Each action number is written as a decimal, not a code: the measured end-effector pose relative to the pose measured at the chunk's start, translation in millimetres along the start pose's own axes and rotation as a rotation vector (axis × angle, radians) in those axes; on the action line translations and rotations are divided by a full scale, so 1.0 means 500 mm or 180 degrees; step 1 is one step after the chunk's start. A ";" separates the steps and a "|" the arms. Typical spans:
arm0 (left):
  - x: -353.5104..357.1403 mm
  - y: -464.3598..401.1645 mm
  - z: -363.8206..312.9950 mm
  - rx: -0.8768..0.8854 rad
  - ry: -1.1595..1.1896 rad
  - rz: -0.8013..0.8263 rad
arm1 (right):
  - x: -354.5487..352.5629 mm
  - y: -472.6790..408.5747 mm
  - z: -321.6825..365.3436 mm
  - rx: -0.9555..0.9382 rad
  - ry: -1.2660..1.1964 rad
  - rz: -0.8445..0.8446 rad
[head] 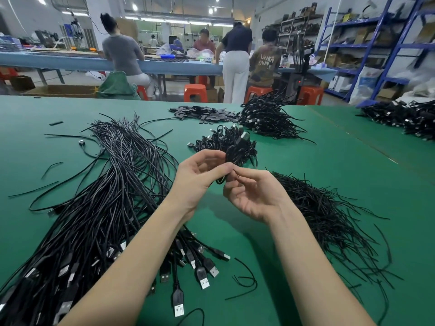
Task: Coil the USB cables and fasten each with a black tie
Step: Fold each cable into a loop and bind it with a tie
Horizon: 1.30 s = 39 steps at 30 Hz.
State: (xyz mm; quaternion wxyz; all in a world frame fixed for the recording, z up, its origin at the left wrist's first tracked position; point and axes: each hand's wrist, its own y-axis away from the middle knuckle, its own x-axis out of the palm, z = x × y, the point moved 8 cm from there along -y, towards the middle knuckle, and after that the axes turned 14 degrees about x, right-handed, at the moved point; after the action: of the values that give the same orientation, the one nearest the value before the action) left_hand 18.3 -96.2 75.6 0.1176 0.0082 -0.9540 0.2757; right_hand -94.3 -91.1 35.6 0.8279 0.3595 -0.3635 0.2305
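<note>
The left hand (200, 175) grips a coiled cable (237, 151) above the green table (341, 161), the coil's long axis running up and away toward its plug at the top. The right hand (251, 196) pinches a thin black tie (234, 171) at the coil's lower end; the fingers hide most of the tie. Left lies a bundle of loose cables (113, 196), plugs toward the person; right, a heap of ties (329, 212). Beyond, a pile of finished coils (219, 138).

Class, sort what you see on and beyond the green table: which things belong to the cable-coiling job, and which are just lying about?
Job: uncoiled cables; ties; coil held in both hands (left, right); finished coils.
Lying about: stools; shelves; cardboard box.
</note>
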 end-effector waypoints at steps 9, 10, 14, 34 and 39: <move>-0.016 0.021 0.048 -0.1126 0.0936 -0.0596 | 0.078 0.093 0.093 -0.3419 0.5000 -0.2101; -0.016 0.023 0.049 -0.1159 0.0938 -0.0573 | 0.079 0.094 0.091 -0.3445 0.5064 -0.2169; -0.014 0.025 0.051 -0.1203 0.0864 -0.0441 | 0.078 0.102 0.086 -0.3688 0.4915 -0.2215; -0.008 0.040 0.066 -0.1605 0.1393 -0.0618 | 0.061 0.094 0.094 -0.3561 0.4645 -0.1773; -0.011 0.039 0.067 -0.1540 0.1182 -0.0553 | 0.044 0.078 0.095 -0.3225 0.4061 -0.1921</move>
State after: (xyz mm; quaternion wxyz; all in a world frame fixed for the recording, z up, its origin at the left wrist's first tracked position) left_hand 14.8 -97.9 36.5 0.3114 0.0109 -0.9498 0.0265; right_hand -126.2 -100.2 91.8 0.9597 -0.1692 0.2222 -0.0310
